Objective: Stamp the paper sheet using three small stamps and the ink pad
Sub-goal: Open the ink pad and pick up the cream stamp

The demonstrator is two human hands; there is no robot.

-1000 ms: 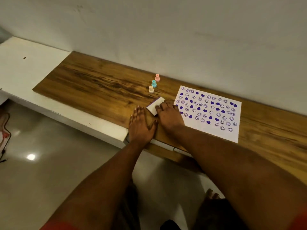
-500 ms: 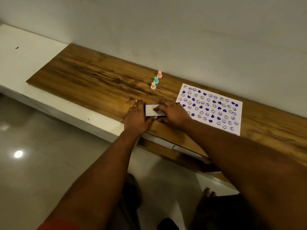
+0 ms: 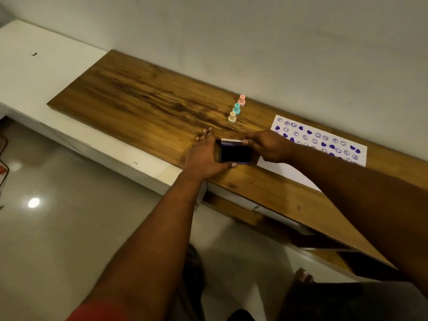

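The ink pad (image 3: 235, 154) lies open between my hands near the wooden board's front edge, its dark ink surface showing. My left hand (image 3: 205, 157) grips the pad's base from the left. My right hand (image 3: 268, 145) pinches the raised white lid at the pad's far right side. Behind them stand three small stamps in a row: cream (image 3: 232, 117), teal (image 3: 236, 108) and pink (image 3: 242, 100). The paper sheet (image 3: 333, 144), covered with purple hearts and smiley prints, lies to the right, partly hidden by my right hand and forearm.
The wooden board (image 3: 143, 107) lies on a white ledge (image 3: 41, 66) against a plain wall. A glossy tiled floor (image 3: 58, 228) lies below on the left. My foot (image 3: 301, 274) shows beneath the ledge.
The ink pad, shut and flat under my hands before, now has its lid lifted and the dark ink shows. The camera view shifted slightly.
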